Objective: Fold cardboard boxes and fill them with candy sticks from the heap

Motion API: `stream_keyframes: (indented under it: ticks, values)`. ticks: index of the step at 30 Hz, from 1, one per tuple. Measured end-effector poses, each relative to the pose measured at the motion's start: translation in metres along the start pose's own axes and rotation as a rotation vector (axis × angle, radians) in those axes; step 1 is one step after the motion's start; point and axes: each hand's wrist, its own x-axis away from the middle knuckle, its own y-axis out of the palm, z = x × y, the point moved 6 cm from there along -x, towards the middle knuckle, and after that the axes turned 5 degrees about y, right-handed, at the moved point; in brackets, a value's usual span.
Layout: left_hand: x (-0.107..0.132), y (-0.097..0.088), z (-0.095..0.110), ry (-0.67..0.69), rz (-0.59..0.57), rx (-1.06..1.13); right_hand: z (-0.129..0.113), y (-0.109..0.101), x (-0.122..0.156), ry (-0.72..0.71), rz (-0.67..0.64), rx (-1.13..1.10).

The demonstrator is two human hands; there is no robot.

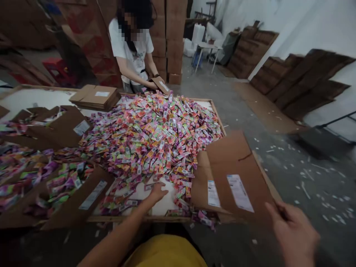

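Observation:
A big heap of small colourful sachets (155,137) covers a white table with a wooden rim (155,218). My left hand (158,193) lies flat, fingers spread, on a bare white patch at the heap's near edge, touching a few sachets. My right hand (294,233) is closed on the corner of a flattened brown cardboard box (236,174) with white labels, which rests on the table's right end. The hand is slightly blurred.
A person in a white T-shirt (133,48) stands at the far side holding a small carton (161,84). Flat cartons (96,96) are stacked at the back; open boxes with sachets (55,178) stand at the left. Concrete floor with paper scraps (306,174) lies to the right.

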Motion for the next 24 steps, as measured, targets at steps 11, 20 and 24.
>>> stream_keyframes:
  ticks: [11,20,24]
  values:
    - [0.066,-0.183,0.086,0.34,0.504,0.298,-0.218,0.056,0.128,-0.673,-0.491,-0.248]
    - [0.071,-0.196,-0.001,0.26,0.463,0.291,-0.186,0.118,0.139,0.027,-0.716,-0.591]
    - [0.081,-0.195,0.027,0.423,0.224,0.22,-0.202,0.121,0.134,-0.005,-0.723,-0.545]
